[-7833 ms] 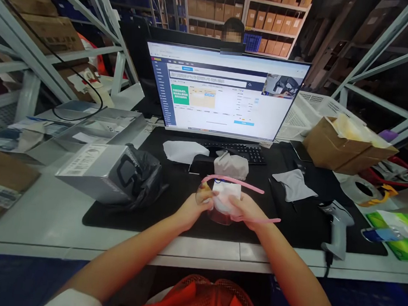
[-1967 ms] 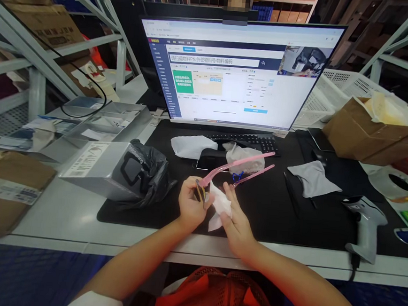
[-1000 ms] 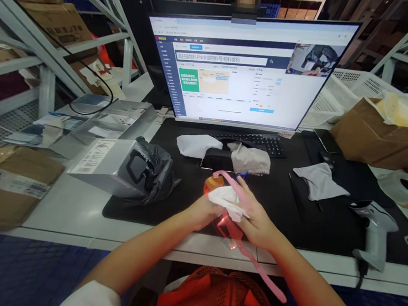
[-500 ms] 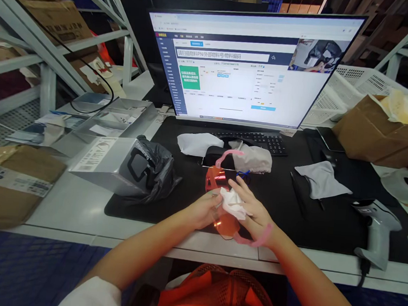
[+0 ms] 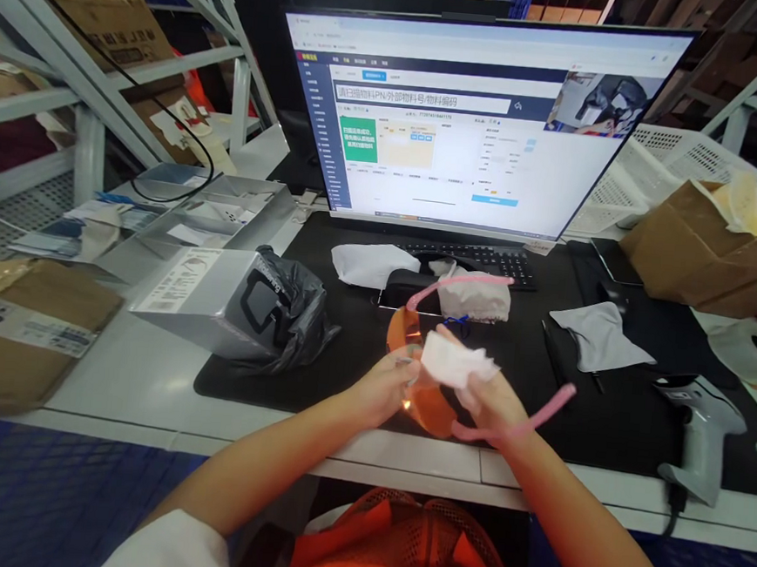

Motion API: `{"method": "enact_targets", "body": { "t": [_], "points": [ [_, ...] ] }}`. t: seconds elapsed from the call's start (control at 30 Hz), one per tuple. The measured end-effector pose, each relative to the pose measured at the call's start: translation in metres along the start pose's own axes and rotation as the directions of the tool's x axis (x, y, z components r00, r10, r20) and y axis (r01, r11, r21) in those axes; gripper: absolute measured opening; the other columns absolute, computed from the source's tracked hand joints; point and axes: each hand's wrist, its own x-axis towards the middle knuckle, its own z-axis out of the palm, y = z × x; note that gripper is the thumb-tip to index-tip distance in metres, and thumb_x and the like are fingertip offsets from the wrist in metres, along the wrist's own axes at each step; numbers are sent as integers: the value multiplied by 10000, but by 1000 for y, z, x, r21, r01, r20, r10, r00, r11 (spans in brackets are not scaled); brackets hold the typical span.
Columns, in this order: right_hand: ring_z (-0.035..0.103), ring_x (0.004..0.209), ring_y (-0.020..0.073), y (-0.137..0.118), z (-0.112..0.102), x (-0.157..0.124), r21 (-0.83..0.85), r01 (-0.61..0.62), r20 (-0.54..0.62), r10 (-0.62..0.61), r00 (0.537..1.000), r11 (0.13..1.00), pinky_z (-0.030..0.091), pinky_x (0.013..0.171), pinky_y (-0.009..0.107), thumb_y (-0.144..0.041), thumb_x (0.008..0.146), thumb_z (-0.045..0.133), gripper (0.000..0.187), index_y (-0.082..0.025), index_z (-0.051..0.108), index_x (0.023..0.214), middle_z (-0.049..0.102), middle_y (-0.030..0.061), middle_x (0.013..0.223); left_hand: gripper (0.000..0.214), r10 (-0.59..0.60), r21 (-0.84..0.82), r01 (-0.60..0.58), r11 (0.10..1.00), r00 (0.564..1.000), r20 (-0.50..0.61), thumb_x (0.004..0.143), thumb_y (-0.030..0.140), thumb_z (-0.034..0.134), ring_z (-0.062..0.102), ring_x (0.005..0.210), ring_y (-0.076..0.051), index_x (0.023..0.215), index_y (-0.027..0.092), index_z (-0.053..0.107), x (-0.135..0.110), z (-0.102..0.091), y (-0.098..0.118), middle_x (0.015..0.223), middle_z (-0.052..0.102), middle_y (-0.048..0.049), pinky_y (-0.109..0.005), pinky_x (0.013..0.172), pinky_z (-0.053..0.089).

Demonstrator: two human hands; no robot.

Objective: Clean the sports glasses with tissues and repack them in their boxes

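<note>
My left hand (image 5: 383,387) grips a pair of orange-lensed sunglasses (image 5: 430,410) with pink temples near the middle of the frame. The temples point to the right, one above and one beside my right hand. Pinched in my right hand (image 5: 491,399) is a crumpled white tissue (image 5: 454,361), close in front of the lenses. Part of the lens behind the tissue is hidden. Beyond the glasses lie a black glasses case (image 5: 401,290), a grey cloth pouch (image 5: 479,298) with a blue cord and a white pouch (image 5: 370,265).
A grey box (image 5: 200,300) in a black plastic bag stands to the left, beside a cardboard parcel (image 5: 27,334). Right of the hands are a grey cloth (image 5: 601,336) and a barcode scanner (image 5: 700,435). The monitor (image 5: 466,168) rises behind the keyboard (image 5: 504,263).
The glasses have turned, so their temples now reach farther right. My right hand has drawn slightly right with the tissue, its fingers now closed around it. The view has shifted a little.
</note>
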Motion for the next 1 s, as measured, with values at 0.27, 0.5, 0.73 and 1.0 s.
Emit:
{"method": "enact_targets", "body": {
  "t": [0.27, 0.5, 0.73, 1.0],
  "points": [
    [706, 1109, 248, -23, -40, 13, 499, 219, -632, 179, 754, 838, 494, 1086, 506, -421, 931, 525, 331, -229, 711, 1126, 767, 55, 1121, 418, 529, 341, -435, 833, 807, -264, 578, 300, 916, 661, 725, -131, 837, 186, 609, 8, -4, 28, 771, 683, 3, -242, 672, 510],
    [707, 1091, 223, -47, -27, -34, 171, 511, -911, -63, 408, 842, 549, 1026, 373, -384, 925, 554, 314, -217, 718, 1133, 761, 50, 1102, 254, 805, 740, -591, 322, 582, 114, 689, 185, 814, 607, 736, -124, 860, 201, 627, -6, -5, 30, 798, 604, 18, -248, 679, 496],
    [697, 1087, 231, -7, 59, -37, 645, 161, -621, 389, 680, 747, 513, 1050, 447, -597, 861, 620, 491, -207, 713, 1146, 765, 69, 1109, 265, 788, 822, -549, -148, 437, 434, 700, 111, 722, 587, 724, -154, 917, 218, 615, -16, 5, 20, 800, 640, 6, -305, 671, 456],
    [638, 1123, 242, 39, 94, -41, 496, 51, -381, 165, 910, 867, 427, 1097, 405, -450, 753, 788, 287, -243, 758, 949, 760, 33, 1014, 200, 720, 882, -390, -265, 529, 450, 688, 127, 680, 567, 703, -167, 873, 202, 668, -23, 8, 19, 761, 622, 3, -346, 707, 404]
  ]
}}
